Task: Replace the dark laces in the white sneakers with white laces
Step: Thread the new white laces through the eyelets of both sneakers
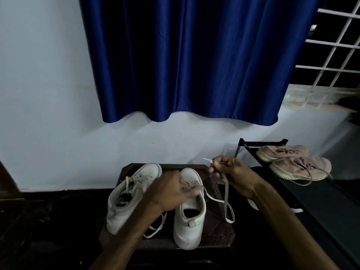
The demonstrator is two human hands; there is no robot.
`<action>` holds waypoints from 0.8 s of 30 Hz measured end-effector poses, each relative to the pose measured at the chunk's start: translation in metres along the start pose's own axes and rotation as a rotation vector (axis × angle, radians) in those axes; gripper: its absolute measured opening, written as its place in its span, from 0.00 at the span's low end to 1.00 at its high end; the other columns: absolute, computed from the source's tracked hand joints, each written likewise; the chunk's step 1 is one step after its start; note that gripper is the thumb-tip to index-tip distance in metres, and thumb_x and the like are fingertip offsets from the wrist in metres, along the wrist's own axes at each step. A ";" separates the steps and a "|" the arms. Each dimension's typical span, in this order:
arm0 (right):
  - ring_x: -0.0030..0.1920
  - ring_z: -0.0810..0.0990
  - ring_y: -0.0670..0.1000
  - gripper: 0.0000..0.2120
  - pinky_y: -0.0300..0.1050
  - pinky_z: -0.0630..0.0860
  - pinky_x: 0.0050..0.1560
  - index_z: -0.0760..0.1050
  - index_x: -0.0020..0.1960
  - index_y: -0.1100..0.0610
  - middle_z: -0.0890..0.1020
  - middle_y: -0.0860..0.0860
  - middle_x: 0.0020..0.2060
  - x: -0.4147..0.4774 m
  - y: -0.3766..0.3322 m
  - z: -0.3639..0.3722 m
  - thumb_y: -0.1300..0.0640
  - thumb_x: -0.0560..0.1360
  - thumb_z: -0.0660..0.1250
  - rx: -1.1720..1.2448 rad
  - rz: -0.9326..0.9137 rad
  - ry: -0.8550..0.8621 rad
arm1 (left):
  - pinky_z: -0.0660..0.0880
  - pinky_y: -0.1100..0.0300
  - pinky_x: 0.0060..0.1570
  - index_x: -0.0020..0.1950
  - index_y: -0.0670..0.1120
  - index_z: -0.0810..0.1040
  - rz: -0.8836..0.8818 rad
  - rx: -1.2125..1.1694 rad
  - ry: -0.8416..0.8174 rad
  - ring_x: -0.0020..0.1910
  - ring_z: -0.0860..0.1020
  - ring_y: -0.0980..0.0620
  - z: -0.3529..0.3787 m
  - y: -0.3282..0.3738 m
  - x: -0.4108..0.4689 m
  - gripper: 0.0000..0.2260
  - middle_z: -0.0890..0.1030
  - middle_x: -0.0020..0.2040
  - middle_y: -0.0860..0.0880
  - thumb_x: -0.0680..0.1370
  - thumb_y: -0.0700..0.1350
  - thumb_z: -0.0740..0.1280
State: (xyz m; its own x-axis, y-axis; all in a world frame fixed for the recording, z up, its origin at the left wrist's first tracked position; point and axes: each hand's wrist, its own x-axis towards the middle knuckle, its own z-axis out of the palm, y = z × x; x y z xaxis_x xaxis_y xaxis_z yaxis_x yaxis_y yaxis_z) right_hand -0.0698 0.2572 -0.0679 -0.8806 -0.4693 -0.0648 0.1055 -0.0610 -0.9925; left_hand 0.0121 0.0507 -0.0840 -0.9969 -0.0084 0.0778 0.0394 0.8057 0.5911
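Both hands hold lace (226,193) — left hand (171,191) atop the sneaker (191,221), right hand (231,172) just beside.

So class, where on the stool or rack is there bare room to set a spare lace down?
The rack is bare nearer than the pink shoes. The stool is crowded: two sneakers, loose lace, left hand, right hand.

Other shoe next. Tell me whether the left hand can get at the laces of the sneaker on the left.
Probably yes. The left hand sits on the right-hand white sneaker, and nothing covers the laces of the left-hand sneaker beside it. The right hand pinches a white lace.
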 end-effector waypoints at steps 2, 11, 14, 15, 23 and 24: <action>0.29 0.75 0.45 0.03 0.34 0.70 0.27 0.76 0.48 0.64 0.81 0.55 0.34 0.004 0.010 0.003 0.67 0.77 0.63 -0.046 -0.008 0.044 | 0.75 0.57 0.46 0.49 0.49 0.77 -0.065 -0.042 0.066 0.47 0.80 0.53 0.020 -0.004 -0.005 0.16 0.82 0.46 0.53 0.72 0.60 0.71; 0.30 0.77 0.43 0.07 0.33 0.69 0.26 0.78 0.40 0.60 0.81 0.55 0.34 0.013 0.041 0.031 0.68 0.76 0.67 -0.335 0.042 0.062 | 0.74 0.54 0.38 0.37 0.43 0.81 -0.178 -0.256 0.252 0.36 0.79 0.51 0.036 -0.020 -0.006 0.11 0.80 0.31 0.48 0.77 0.46 0.67; 0.34 0.77 0.48 0.06 0.41 0.71 0.34 0.81 0.35 0.56 0.83 0.55 0.34 0.019 0.046 0.036 0.63 0.70 0.71 -0.435 0.073 0.102 | 0.76 0.48 0.43 0.39 0.39 0.81 -0.190 -0.357 0.223 0.41 0.81 0.44 0.038 -0.024 -0.004 0.17 0.82 0.36 0.41 0.72 0.53 0.64; 0.34 0.77 0.49 0.05 0.44 0.71 0.36 0.81 0.33 0.56 0.82 0.56 0.34 0.021 0.047 0.038 0.61 0.68 0.71 -0.466 0.072 0.121 | 0.76 0.46 0.44 0.40 0.38 0.80 -0.191 -0.384 0.222 0.42 0.81 0.42 0.039 -0.024 -0.003 0.19 0.82 0.38 0.40 0.70 0.54 0.62; 0.34 0.75 0.43 0.08 0.30 0.66 0.32 0.80 0.38 0.56 0.81 0.50 0.34 0.018 0.058 0.049 0.56 0.74 0.67 -0.818 -0.139 0.136 | 0.76 0.41 0.48 0.40 0.37 0.80 -0.206 -0.518 0.208 0.45 0.81 0.37 0.042 -0.027 -0.002 0.20 0.81 0.41 0.35 0.69 0.54 0.62; 0.35 0.76 0.44 0.08 0.30 0.66 0.32 0.80 0.38 0.56 0.81 0.51 0.34 0.018 0.059 0.049 0.56 0.74 0.67 -0.840 -0.154 0.146 | 0.76 0.41 0.48 0.40 0.37 0.81 -0.217 -0.524 0.202 0.46 0.81 0.37 0.042 -0.027 -0.001 0.19 0.82 0.41 0.36 0.69 0.54 0.62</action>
State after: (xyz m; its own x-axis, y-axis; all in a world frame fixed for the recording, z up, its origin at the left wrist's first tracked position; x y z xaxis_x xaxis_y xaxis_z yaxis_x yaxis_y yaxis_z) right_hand -0.0568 0.2023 -0.1230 -0.9137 -0.3879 0.1210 -0.3451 0.5836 -0.7351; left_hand 0.0097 0.0537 -0.1340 -0.9553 -0.2939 0.0315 -0.0847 0.3743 0.9234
